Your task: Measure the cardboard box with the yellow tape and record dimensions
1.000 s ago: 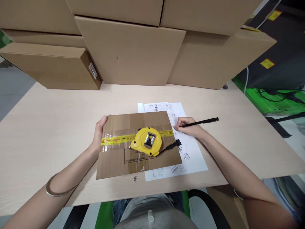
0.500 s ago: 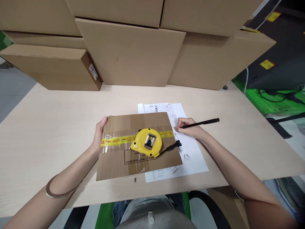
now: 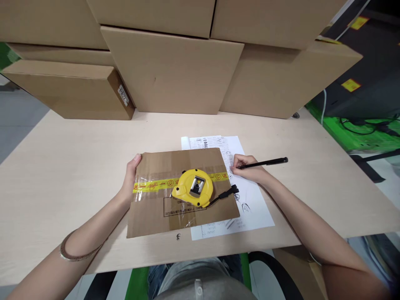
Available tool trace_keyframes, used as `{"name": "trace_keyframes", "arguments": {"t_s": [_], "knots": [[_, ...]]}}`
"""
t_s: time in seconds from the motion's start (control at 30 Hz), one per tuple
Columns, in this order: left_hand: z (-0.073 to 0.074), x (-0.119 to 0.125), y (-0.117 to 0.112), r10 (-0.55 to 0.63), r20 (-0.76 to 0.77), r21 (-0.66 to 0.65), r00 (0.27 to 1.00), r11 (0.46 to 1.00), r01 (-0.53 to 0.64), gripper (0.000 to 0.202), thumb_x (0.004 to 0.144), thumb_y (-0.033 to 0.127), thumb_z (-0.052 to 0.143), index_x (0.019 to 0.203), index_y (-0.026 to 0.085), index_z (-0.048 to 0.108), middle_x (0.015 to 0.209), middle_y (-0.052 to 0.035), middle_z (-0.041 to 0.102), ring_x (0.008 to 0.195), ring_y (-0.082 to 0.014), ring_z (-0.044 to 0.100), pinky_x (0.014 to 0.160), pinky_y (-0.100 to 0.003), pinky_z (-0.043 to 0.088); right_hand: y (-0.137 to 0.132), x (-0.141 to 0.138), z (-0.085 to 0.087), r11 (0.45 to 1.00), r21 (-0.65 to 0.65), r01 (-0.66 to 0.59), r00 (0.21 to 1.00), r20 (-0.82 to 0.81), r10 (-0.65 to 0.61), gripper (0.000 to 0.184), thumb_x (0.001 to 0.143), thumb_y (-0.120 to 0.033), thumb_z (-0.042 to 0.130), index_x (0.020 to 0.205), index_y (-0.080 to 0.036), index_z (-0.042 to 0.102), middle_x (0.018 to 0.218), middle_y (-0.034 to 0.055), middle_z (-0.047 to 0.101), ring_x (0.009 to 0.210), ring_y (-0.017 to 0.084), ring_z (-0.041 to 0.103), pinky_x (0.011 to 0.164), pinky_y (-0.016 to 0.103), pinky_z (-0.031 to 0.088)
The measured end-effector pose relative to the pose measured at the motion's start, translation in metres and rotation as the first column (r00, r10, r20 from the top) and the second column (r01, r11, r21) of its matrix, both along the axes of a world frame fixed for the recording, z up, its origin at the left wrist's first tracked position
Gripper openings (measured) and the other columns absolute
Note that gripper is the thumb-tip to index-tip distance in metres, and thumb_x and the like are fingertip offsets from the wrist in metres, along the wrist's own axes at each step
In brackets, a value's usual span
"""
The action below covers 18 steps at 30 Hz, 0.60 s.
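Observation:
My left hand grips the left edge of a flat brown cardboard box, its thumb at the top corner and its other fingers hidden. Yellow tape with printed smiley faces runs across the box. On top of it lies a yellow tape measure with a metal clip and a black wrist strap. My right hand is closed around a black pen and rests on white paper sheets with handwriting and doodles. The box covers the left part of the sheets. The pen's tip is hidden by the fingers.
Large cardboard boxes are stacked along the back of the light wooden table. A smaller box with a label stands at back left. Black equipment and cables are at the right, beyond the table's edge.
My right hand and the pen tip have shifted very slightly right on the paper. The view has tilted a little; the left hand, box and tape measure otherwise stay put.

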State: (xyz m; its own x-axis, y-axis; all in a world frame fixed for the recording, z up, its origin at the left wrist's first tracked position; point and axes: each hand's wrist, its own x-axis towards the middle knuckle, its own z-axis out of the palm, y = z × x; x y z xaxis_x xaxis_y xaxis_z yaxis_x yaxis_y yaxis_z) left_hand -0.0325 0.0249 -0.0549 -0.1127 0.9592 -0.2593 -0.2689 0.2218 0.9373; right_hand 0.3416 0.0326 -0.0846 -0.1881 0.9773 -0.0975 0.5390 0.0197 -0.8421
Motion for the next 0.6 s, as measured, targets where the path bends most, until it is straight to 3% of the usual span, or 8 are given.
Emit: {"name": "trace_keyframes", "arguments": {"t_s": [0.6], "knots": [[-0.0001,-0.0004,-0.0022,-0.076,0.04,-0.032,0.996,0.996,0.078,0.039,0.084,0.059,0.059,0.078,0.02,0.06,0.071,-0.0019,0.063,0.076,-0.0225,0.065,0.063,-0.031,0.047,-0.0015,-0.0008,0.0034,1.0,0.013,0.007,1.0,0.026,-0.007,0.022,0.066,-0.029,0.065,0.059,-0.022,0.046,0.056,-0.0038,0.046,0.055,0.011,0.038,0.051,0.026,0.027]]}}
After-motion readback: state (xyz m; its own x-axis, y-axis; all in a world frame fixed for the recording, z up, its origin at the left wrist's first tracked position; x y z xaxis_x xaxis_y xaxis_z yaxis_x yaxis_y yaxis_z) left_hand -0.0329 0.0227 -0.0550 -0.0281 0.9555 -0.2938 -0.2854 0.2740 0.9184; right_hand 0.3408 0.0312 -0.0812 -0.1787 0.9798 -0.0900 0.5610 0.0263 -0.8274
